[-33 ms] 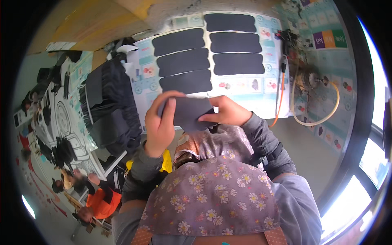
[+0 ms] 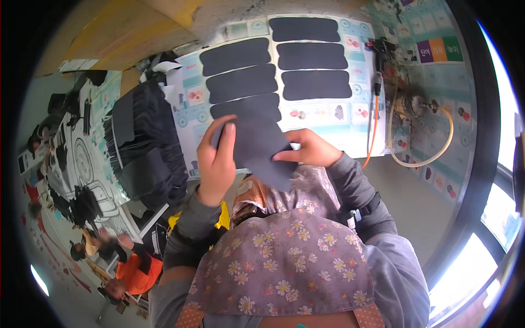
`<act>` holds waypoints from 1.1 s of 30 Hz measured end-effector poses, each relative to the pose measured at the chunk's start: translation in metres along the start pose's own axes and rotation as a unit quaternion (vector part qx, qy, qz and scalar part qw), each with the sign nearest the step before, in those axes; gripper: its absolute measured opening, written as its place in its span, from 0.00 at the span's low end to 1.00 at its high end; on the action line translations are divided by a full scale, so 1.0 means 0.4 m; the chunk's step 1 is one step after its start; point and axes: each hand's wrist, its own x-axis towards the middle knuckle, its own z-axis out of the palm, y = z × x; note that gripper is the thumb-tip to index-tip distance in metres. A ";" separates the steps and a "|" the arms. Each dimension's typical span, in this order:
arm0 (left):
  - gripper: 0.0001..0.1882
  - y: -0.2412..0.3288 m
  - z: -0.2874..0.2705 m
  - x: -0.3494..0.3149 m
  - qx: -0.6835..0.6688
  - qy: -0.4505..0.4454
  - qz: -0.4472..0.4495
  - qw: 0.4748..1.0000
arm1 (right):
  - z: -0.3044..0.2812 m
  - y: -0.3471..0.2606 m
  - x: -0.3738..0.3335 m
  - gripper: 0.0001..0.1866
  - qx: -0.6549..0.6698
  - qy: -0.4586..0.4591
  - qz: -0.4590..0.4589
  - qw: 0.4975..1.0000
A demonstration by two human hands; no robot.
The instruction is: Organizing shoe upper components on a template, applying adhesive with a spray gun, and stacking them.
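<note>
My left hand (image 2: 217, 164) grips the left edge of a dark grey sheet piece (image 2: 257, 139), which looks like fabric or foam. On the other side, my right hand (image 2: 314, 148) pinches its right edge between thumb and fingers. The piece hangs tilted above the near edge of the table, and its lower corner reaches over my flowered apron (image 2: 284, 262). Behind it, several similar dark pieces with wavy ends lie flat in two columns, among them a left one (image 2: 240, 82) and a right one (image 2: 316, 85). The held piece partly covers the nearest left one (image 2: 268, 104).
A heap of black pieces (image 2: 145, 136) stands left of the white patterned table sheet (image 2: 328, 128). An orange hose (image 2: 374, 131) runs down the table's right side from a dark tool (image 2: 377, 49). A pale hose (image 2: 449, 136) loops farther right. Another person (image 2: 136, 273) is at the lower left.
The dark piece in my hands has opened out and turned; it now reaches higher toward the table and lower over the apron. Both hands keep their hold with little shift.
</note>
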 end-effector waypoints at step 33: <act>0.10 -0.446 0.384 0.044 0.216 -0.080 -0.209 0.950 | -0.216 0.465 -0.127 0.13 -0.250 0.544 0.206 0.774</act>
